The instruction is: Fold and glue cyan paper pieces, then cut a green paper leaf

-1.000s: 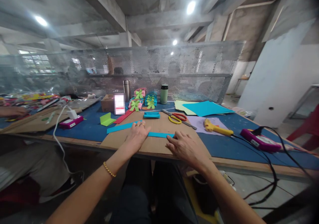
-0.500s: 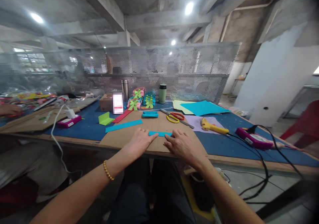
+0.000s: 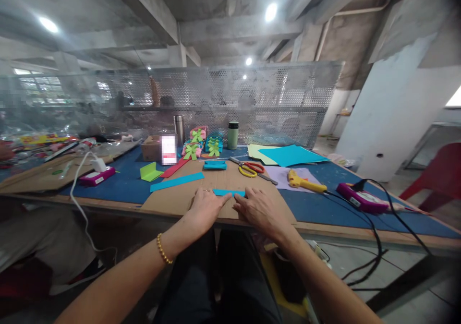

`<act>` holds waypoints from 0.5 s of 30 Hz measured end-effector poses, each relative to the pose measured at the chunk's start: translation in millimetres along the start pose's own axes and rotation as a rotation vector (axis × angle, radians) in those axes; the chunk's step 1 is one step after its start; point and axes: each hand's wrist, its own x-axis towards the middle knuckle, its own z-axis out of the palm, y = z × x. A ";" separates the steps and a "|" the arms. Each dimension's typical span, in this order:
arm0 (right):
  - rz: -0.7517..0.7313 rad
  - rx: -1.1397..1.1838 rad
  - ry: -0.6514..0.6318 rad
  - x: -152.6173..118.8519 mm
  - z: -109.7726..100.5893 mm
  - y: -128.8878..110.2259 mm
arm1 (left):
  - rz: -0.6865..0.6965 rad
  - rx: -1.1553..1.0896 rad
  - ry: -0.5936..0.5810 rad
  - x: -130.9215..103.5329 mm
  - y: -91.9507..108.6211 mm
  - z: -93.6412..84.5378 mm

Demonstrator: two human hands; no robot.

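Note:
A short blue paper strip (image 3: 224, 192) lies near the front edge of a cardboard sheet (image 3: 173, 201). My left hand (image 3: 205, 209) holds its left end, the thumb along the strip and the fingers curled. At the right end my right hand (image 3: 262, 212) grips it with bent fingers, partly covering it. The two thumbs are close together. A longer blue strip (image 3: 177, 182) rests to the left of my hands. Beyond them sits a folded blue paper piece (image 3: 215, 165), with red- and yellow-handled scissors (image 3: 248, 171) to its right.
A yellow glue gun (image 3: 306, 182) lies on purple paper, its cord running right past a purple power box (image 3: 362, 198). Blue sheets (image 3: 293, 155) are behind it. Green bow-topped pieces (image 3: 194, 150), a green tumbler (image 3: 233, 136) and a carton (image 3: 151, 149) stand farther back.
My thumbs have come closer together over the blue strip, and my right hand has shifted slightly left. The view has moved a little; other things lie as before.

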 end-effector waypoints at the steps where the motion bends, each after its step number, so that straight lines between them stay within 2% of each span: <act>1: 0.002 0.003 0.005 0.1 1.0 0.0 | -0.026 0.002 0.010 -0.9 0.9 2.3; 7: 0.007 0.026 0.025 -0.1 3.6 0.3 | -0.085 0.003 0.097 -3.9 -0.4 17.1; 12: 0.019 0.038 0.008 -0.8 0.6 -0.7 | -0.156 0.056 0.118 -11.0 -10.2 17.0; 15: 0.021 0.039 0.000 -1.1 -1.0 -1.1 | -0.149 0.070 0.135 -16.5 -19.8 17.3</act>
